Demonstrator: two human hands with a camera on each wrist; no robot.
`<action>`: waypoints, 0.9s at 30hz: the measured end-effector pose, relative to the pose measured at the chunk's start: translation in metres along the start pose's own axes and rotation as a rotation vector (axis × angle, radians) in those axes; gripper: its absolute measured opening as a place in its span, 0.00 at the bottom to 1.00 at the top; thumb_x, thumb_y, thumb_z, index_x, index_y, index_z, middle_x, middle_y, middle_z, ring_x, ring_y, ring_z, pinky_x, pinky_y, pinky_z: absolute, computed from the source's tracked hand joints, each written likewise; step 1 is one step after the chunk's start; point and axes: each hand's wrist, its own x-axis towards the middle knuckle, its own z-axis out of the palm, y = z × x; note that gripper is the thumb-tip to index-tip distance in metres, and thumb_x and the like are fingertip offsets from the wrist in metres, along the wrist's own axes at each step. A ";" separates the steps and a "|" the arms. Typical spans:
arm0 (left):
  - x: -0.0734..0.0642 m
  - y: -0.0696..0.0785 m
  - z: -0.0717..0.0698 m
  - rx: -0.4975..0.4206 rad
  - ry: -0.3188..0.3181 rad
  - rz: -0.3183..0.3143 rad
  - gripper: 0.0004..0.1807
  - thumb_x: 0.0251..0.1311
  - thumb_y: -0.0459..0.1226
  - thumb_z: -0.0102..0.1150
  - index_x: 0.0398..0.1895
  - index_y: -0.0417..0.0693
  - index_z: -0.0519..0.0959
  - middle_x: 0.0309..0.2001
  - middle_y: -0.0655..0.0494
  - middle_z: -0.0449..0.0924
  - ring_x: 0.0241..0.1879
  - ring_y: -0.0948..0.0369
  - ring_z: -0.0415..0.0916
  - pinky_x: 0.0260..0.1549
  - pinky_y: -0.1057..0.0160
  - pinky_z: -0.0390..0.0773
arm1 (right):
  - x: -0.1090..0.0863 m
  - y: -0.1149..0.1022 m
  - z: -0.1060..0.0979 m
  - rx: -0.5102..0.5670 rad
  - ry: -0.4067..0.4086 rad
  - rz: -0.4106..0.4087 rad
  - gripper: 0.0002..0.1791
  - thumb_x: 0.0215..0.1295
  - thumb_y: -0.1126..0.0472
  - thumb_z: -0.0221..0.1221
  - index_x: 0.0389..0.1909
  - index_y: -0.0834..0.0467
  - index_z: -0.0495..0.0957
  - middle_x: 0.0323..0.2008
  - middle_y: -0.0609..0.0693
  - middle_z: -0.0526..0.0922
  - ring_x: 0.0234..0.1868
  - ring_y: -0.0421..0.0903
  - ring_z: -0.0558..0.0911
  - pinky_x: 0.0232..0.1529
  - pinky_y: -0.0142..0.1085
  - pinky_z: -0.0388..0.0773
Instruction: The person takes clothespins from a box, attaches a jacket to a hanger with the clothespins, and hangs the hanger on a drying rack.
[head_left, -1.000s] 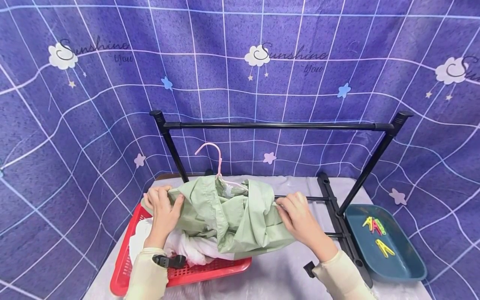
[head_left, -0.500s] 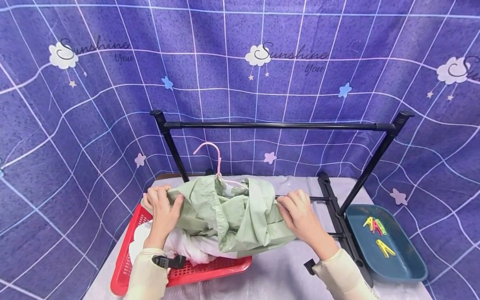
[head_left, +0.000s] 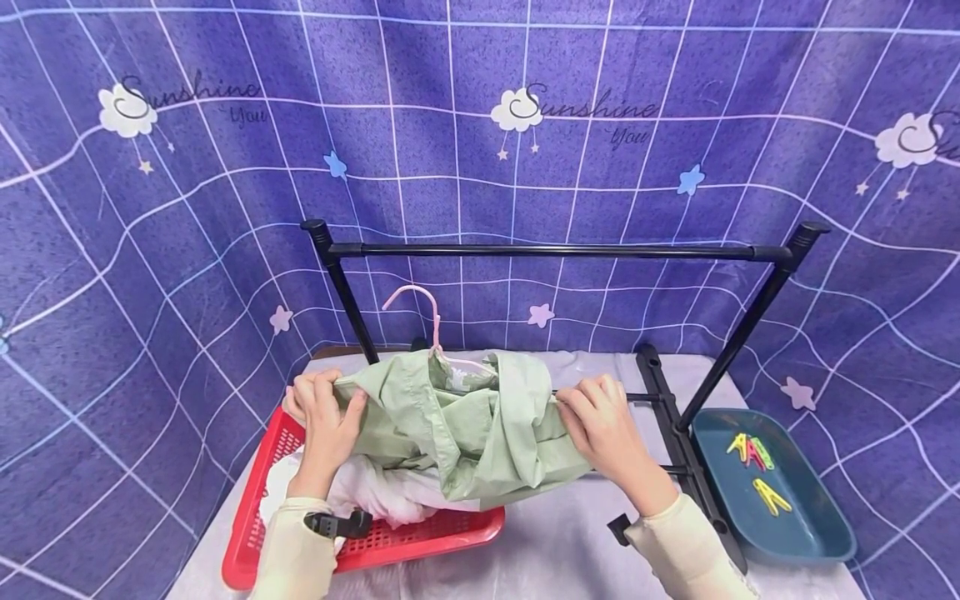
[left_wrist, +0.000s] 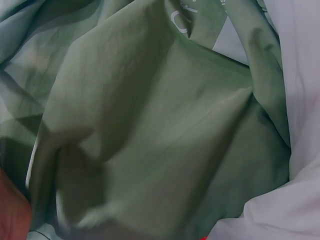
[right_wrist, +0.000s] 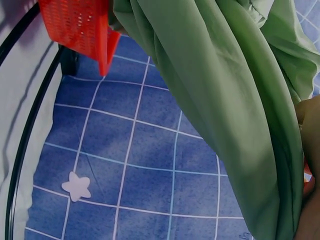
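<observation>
A light green top is stretched between the two hands, its cloth bunched and folded in the middle. Up through its neck opening comes a pink hanger, hook free and most of its frame hidden by cloth. On the left, my left hand pinches the top near one shoulder, thumb in front. My right hand pinches the opposite shoulder. In the left wrist view, green cloth with white print near the top fills most of the picture. The right wrist view has a long fold of green cloth hanging down.
Below the top, a red basket holds white clothing. Behind stands a black rack, its crossbar spanning the table. A dark teal tub with several clothespins sits at right, beside the rack's foot.
The hanger's hook has shifted slightly left, and the lower folds of the top have risen a little. Both hands keep their pinch at the shoulders, the right one moving very slightly.
</observation>
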 end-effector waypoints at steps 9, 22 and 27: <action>-0.002 0.001 -0.001 0.023 -0.015 0.010 0.40 0.66 0.65 0.41 0.46 0.31 0.65 0.41 0.34 0.55 0.46 0.37 0.55 0.59 0.34 0.30 | -0.001 0.001 0.000 -0.002 0.006 0.013 0.15 0.75 0.57 0.49 0.35 0.61 0.80 0.27 0.49 0.73 0.31 0.54 0.69 0.32 0.44 0.60; -0.003 -0.004 -0.005 0.060 -0.042 0.055 0.39 0.66 0.65 0.41 0.46 0.34 0.68 0.40 0.36 0.58 0.44 0.38 0.56 0.52 0.35 0.40 | -0.003 0.005 0.002 0.010 0.013 0.006 0.14 0.75 0.58 0.50 0.35 0.61 0.80 0.27 0.50 0.74 0.30 0.54 0.69 0.32 0.44 0.62; -0.004 -0.005 -0.008 0.065 -0.063 0.064 0.37 0.67 0.65 0.41 0.46 0.35 0.68 0.40 0.37 0.59 0.45 0.36 0.55 0.48 0.35 0.43 | -0.003 0.005 0.002 0.011 0.008 0.010 0.14 0.75 0.58 0.49 0.35 0.61 0.80 0.27 0.50 0.73 0.30 0.54 0.69 0.32 0.44 0.61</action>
